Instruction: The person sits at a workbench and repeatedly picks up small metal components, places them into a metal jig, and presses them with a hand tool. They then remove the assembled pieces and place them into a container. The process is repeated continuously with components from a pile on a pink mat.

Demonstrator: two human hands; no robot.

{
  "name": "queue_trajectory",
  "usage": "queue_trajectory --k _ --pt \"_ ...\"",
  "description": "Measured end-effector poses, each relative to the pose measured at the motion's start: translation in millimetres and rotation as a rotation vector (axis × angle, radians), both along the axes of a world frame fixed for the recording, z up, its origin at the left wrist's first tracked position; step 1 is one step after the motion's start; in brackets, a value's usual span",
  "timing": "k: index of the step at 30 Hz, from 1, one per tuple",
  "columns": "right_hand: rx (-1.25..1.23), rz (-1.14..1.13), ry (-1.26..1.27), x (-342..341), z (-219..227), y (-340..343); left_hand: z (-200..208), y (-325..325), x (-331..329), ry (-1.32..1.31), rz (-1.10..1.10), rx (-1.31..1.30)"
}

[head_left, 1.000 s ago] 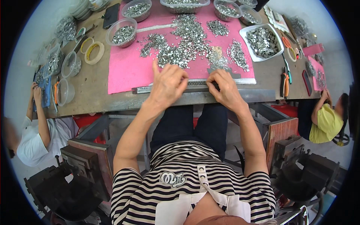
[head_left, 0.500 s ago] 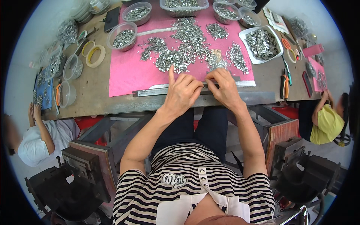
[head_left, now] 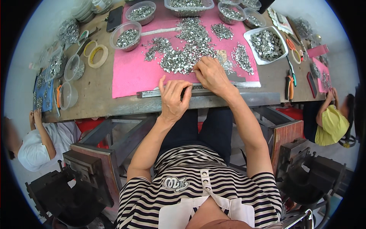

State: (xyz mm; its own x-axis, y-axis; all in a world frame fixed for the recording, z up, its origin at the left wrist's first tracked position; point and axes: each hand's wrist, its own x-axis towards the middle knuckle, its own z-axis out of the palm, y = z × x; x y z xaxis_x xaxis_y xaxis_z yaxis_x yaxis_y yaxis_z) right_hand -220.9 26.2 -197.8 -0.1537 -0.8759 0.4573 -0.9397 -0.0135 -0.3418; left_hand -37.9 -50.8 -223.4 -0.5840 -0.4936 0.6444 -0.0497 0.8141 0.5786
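Observation:
A long metal rail (head_left: 148,94) lies along the front edge of the pink mat (head_left: 129,78), with a row of small pieces showing in it between my hands. My left hand (head_left: 174,98) is at the rail, thumb and forefinger closed together, the little finger raised; anything between the tips is too small to make out. My right hand (head_left: 214,78) reaches over the rail to the near edge of a spread pile of small shiny metal pieces (head_left: 187,59). Its fingers are bent together at the pieces, and the fingertips are partly hidden.
Clear round tubs (head_left: 126,37) and a white square dish (head_left: 265,45) hold more metal pieces. Tape rolls (head_left: 98,56) lie at left. Pliers (head_left: 289,87) with orange handles lie at right. Other people sit at both sides, a yellow sleeve (head_left: 331,122) at right.
My right hand has moved from the rail, up and left, to the pile's edge. My left hand has shifted slightly left and down, uncovering part of the rail.

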Motion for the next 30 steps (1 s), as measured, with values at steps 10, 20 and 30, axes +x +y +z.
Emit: queue_trajectory --k 10,20,30 --pt "0.032 0.004 -0.206 1 28 73 12 12 -15 -0.127 0.016 -0.02" --pt "-0.027 -0.004 -0.025 9 15 75 10 21 -29 -0.171 -0.085 -0.1" --pt "-0.241 -0.216 -0.347 11 -8 89 10 22 -30 -0.151 -0.087 -0.117"
